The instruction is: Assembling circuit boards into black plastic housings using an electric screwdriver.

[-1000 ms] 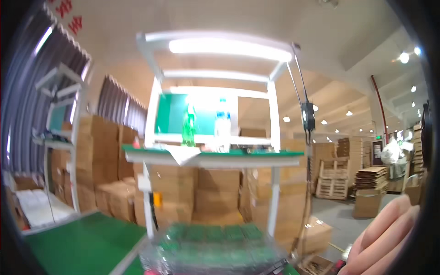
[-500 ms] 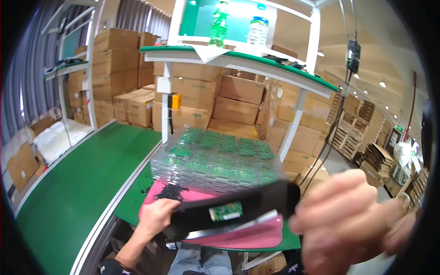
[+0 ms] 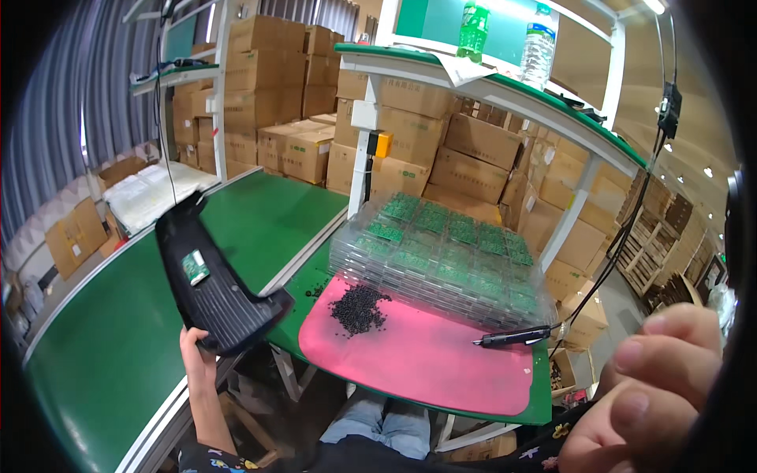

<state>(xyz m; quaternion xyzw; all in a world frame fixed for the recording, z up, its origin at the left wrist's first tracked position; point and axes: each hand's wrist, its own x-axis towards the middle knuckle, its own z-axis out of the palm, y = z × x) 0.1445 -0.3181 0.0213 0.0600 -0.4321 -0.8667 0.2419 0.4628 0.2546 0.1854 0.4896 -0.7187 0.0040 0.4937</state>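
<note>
My left hand (image 3: 197, 347) grips one end of a long black plastic housing (image 3: 225, 303). It tilts over the green belt at the left. A small green circuit board (image 3: 194, 267) sits inside the housing. At the lower right, close to the camera, my right hand (image 3: 658, 394) is raised with its fingers curled together; whatever they might hold is hidden. On the pink mat (image 3: 426, 370) lies a pile of small black screw-like pieces (image 3: 359, 309). A black electric screwdriver (image 3: 512, 337) rests along the mat's right side, apart from both hands.
Behind the mat stand stacked clear trays (image 3: 441, 260) of green circuit boards. A shelf (image 3: 505, 91) above carries a green bottle (image 3: 473, 31) and a clear bottle (image 3: 538, 47). The green conveyor belt (image 3: 118, 347) runs along the left. Cardboard boxes (image 3: 394, 134) fill the back. Black cables hang at the right.
My left hand has carried the housing leftward off the mat, over the belt, and turned it more upright. The right hand has moved away to the lower right. The screwdriver now shows on the mat.
</note>
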